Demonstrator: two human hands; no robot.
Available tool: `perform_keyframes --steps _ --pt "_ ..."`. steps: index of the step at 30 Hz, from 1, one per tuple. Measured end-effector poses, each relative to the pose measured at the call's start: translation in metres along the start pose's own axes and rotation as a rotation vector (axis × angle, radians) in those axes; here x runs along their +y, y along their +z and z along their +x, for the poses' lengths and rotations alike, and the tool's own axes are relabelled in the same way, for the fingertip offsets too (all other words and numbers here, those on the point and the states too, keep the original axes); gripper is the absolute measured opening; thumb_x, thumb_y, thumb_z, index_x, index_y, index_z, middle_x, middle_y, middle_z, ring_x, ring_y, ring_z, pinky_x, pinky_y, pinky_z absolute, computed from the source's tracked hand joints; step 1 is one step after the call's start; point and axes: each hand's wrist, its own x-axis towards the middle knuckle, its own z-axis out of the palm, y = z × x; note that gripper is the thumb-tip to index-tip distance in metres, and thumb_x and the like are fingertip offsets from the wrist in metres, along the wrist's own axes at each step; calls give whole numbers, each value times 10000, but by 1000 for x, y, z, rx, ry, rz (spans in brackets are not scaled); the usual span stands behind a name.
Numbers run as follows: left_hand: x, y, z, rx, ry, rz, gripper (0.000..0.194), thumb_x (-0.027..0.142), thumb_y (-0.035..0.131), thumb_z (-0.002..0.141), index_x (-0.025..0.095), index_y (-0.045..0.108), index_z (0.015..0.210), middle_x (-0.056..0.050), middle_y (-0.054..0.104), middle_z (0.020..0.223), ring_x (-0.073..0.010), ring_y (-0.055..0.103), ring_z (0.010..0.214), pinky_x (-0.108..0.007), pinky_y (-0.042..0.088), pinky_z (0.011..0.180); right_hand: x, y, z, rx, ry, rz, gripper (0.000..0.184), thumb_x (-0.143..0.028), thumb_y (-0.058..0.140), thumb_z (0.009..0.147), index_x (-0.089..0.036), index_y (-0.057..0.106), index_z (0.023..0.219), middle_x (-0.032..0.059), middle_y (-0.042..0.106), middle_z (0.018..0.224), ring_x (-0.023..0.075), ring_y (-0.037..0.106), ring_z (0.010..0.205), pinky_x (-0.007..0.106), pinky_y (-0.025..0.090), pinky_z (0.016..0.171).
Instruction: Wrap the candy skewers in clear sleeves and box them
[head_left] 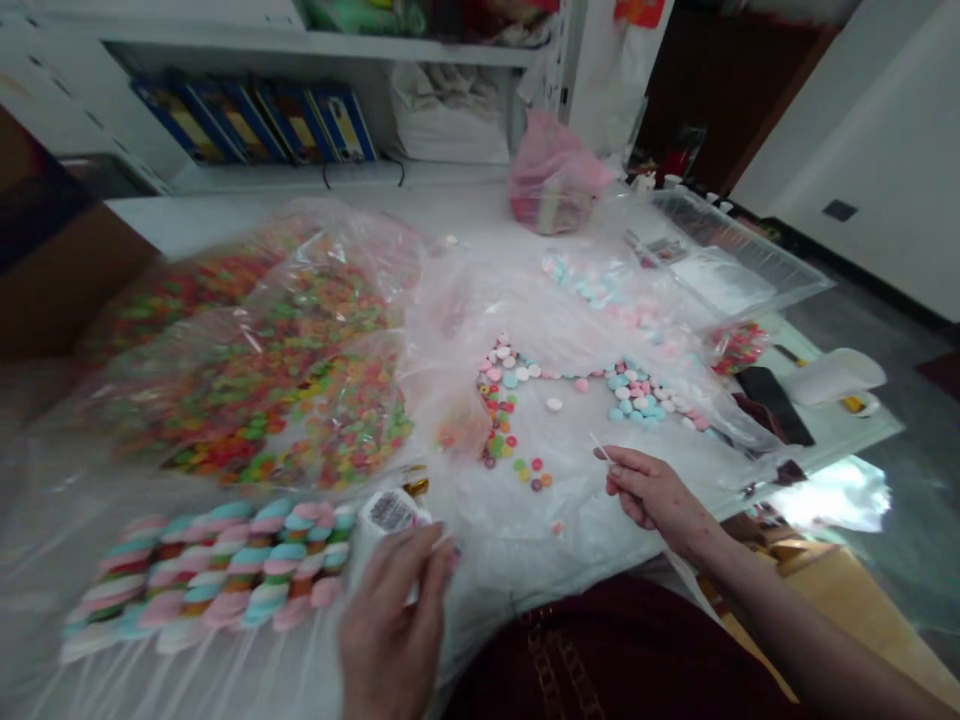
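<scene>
My right hand (649, 495) pinches a thin white stick (600, 447) between thumb and fingers, above the plastic-covered table. Blurred by motion, my left hand (397, 610) has its thumb and fingers brought together; what lies between them is too unclear to name. Just behind it is a white roll with a printed barcode label (392, 511). Left of that hand lies a row of candy skewers (225, 565), with pastel discs and coloured rings threaded on white sticks. Loose ring candies (534, 473) and a white candy disc (554, 404) lie between my hands.
Large clear bags of coloured ring candies (300, 340) fill the left side. Pink, blue and white discs (637, 392) spill from a plastic bag. Farther back stand a pink bag (555, 175) and a clear tray (750, 250). A phone (774, 403) and a white mug (836, 378) are at right.
</scene>
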Motion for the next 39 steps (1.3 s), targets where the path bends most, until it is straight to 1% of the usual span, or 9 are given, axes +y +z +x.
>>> perform_keyframes --steps 2,4,8,12,17,22,31,36,39 --pt "19 48 20 -251 179 -80 156 207 497 872 226 634 944 -35 653 899 -154 624 837 -254 502 749 1 -5 5 12 -4 49 506 -382 588 725 -143 566 1170 -39 540 672 33 341 368 171 172 334" --pt "36 90 46 -437 199 -21 184 161 469 867 214 640 912 -38 642 918 -155 615 861 -260 489 773 2 -9 8 33 -15 93 477 -371 596 717 -143 579 1135 -40 537 674 32 348 379 168 179 338" --pt "52 151 103 -487 191 244 241 144 445 868 192 602 1045 -71 594 1040 -185 579 937 -285 464 789 6 -25 11 7 -16 183 387 -367 609 707 -136 612 1018 -31 530 688 22 339 382 167 152 339" --pt "48 187 139 -567 195 349 215 101 420 859 166 591 972 -76 569 980 -164 567 820 -265 447 736 15 -46 17 4 42 303 319 -365 612 689 -147 600 922 -42 507 668 15 311 375 167 125 350" --pt "55 195 149 -603 207 394 183 72 430 826 175 581 837 -79 589 902 -182 561 843 -286 424 774 24 -68 24 28 122 372 339 -359 618 675 -156 573 943 -52 497 663 18 293 376 173 119 358" --pt "75 193 161 -703 128 484 168 229 497 831 193 644 758 -54 648 756 -184 594 730 -279 413 687 31 -80 27 -34 171 395 314 -346 623 687 -149 576 928 -53 500 658 14 287 377 178 106 364" --pt "67 250 185 -636 202 308 273 227 427 889 197 664 1021 -86 684 1051 -221 585 1032 -334 406 927 32 -84 31 -32 192 397 311 -348 626 696 -145 584 927 -53 507 633 20 300 374 180 117 358" --pt "55 227 186 -510 137 221 257 186 471 840 184 661 1013 -80 683 961 -236 587 996 -379 422 925 33 -86 31 -45 182 408 288 -335 624 698 -149 581 914 -53 511 632 22 308 379 181 130 360" --pt "52 210 168 -610 175 179 235 162 443 840 179 666 912 -61 671 917 -195 603 898 -309 463 837 33 -86 31 -59 179 420 280 -320 620 700 -146 589 918 -53 514 627 22 308 378 181 128 359"
